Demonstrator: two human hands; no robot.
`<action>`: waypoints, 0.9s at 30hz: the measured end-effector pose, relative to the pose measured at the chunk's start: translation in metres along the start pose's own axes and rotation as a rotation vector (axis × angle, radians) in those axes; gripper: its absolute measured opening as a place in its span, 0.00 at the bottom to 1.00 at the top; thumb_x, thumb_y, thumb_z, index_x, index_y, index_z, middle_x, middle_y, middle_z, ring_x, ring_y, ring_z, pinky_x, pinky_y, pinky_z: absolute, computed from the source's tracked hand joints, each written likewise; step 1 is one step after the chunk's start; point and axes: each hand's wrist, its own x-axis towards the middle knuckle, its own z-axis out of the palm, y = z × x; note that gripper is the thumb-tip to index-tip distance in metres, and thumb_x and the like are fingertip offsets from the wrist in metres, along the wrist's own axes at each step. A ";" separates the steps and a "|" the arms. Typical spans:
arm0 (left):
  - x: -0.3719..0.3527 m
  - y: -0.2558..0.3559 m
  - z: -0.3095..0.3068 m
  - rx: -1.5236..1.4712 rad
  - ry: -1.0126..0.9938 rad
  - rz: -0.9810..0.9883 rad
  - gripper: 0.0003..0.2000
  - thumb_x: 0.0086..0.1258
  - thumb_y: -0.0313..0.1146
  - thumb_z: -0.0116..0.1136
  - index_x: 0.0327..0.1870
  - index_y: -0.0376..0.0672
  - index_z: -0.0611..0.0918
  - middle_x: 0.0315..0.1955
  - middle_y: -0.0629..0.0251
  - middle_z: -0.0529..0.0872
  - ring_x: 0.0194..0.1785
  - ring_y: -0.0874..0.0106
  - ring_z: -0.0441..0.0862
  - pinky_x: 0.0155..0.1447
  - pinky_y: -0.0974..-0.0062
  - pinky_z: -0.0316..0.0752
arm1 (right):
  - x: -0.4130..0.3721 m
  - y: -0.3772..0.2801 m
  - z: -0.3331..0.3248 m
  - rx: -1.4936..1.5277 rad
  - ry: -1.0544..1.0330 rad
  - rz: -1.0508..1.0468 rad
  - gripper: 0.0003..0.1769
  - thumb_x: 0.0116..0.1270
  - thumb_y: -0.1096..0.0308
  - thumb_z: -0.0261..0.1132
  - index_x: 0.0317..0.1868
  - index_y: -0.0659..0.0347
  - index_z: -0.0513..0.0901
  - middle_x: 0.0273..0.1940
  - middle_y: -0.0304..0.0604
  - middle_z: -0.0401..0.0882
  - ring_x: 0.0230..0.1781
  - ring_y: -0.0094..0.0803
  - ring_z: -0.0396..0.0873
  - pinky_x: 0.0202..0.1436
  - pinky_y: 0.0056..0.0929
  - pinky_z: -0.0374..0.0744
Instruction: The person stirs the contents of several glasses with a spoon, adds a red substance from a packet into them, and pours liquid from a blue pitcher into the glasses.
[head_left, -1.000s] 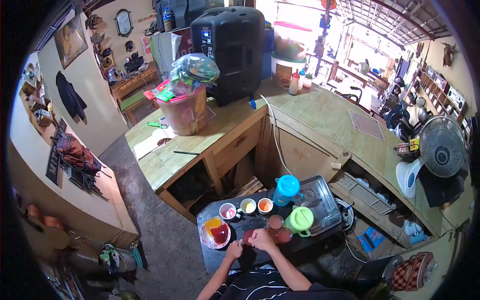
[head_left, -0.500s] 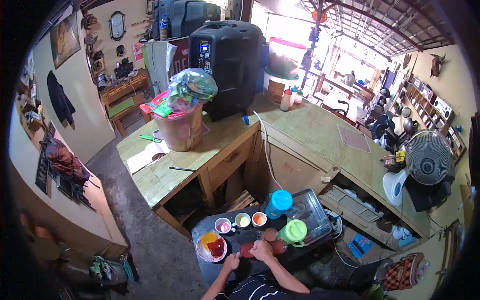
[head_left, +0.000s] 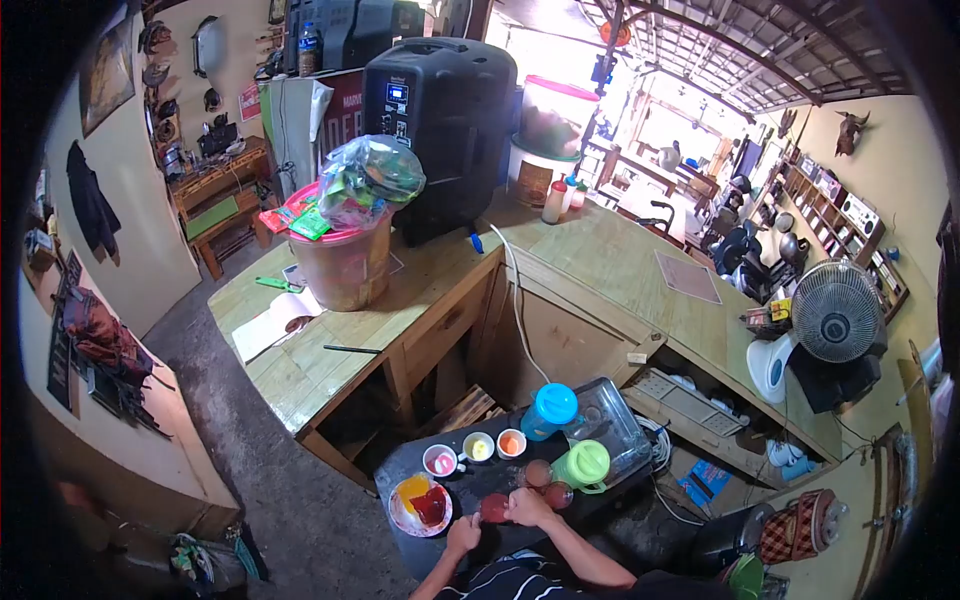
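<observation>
A glass of red drink point(head_left: 493, 508) stands on the dark tabletop between my two hands. My right hand point(head_left: 528, 507) is closed at the glass's right side; what its fingers hold is hidden. On the left, my left hand point(head_left: 463, 535) is closed with the thumb toward the glass, its contents too small to make out. Two more glasses of reddish-brown drink point(head_left: 538, 473) stand just beyond my right hand, beside a green lidded pitcher point(head_left: 588, 461). Left of my hands lies a plate point(head_left: 407, 523) with yellow and dark-red pieces on it.
Three cups, a pink-filled one point(head_left: 441, 460), a yellow-filled one point(head_left: 479, 447) and an orange-filled one point(head_left: 511, 443), line the far side. A blue lidded pitcher point(head_left: 551, 410) and metal tray point(head_left: 630, 440) stand right of them. Beyond is a wooden counter point(head_left: 580, 250) with a bucket point(head_left: 343, 262).
My right hand has shifted slightly right, so more of the red drink's glass shows. My left hand stays close to it. The camera view has turned a little.
</observation>
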 end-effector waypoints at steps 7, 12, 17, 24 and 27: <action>-0.001 0.003 0.001 0.004 -0.008 -0.041 0.22 0.73 0.46 0.40 0.37 0.38 0.83 0.34 0.39 0.82 0.44 0.44 0.79 0.50 0.50 0.72 | 0.007 0.007 0.005 0.082 0.152 -0.016 0.10 0.52 0.64 0.68 0.22 0.63 0.80 0.20 0.47 0.81 0.19 0.38 0.80 0.25 0.36 0.77; 0.000 0.000 0.003 0.007 -0.009 -0.021 0.22 0.73 0.46 0.40 0.37 0.38 0.83 0.34 0.40 0.82 0.44 0.43 0.79 0.49 0.50 0.72 | 0.016 0.015 0.002 -0.073 -0.209 -0.111 0.11 0.51 0.64 0.68 0.23 0.63 0.79 0.22 0.48 0.81 0.22 0.39 0.81 0.27 0.37 0.77; -0.005 0.005 -0.002 0.011 0.004 0.046 0.21 0.74 0.44 0.39 0.38 0.38 0.83 0.34 0.41 0.82 0.43 0.43 0.79 0.48 0.50 0.72 | 0.020 0.013 0.010 0.043 -0.008 -0.258 0.11 0.48 0.64 0.69 0.24 0.62 0.78 0.24 0.50 0.81 0.26 0.41 0.82 0.29 0.38 0.78; -0.009 0.009 0.006 0.041 0.085 0.015 0.21 0.74 0.44 0.39 0.35 0.36 0.81 0.33 0.41 0.82 0.42 0.44 0.78 0.46 0.52 0.72 | 0.014 0.020 -0.001 -0.231 -0.200 -0.331 0.14 0.50 0.59 0.67 0.23 0.62 0.79 0.26 0.53 0.82 0.28 0.45 0.82 0.31 0.40 0.78; -0.005 -0.001 0.014 0.037 0.135 0.032 0.21 0.74 0.44 0.40 0.35 0.36 0.81 0.33 0.41 0.82 0.41 0.44 0.79 0.46 0.53 0.72 | 0.017 0.021 -0.005 0.023 -0.310 -0.322 0.13 0.51 0.59 0.67 0.24 0.61 0.80 0.25 0.53 0.82 0.28 0.48 0.82 0.32 0.43 0.79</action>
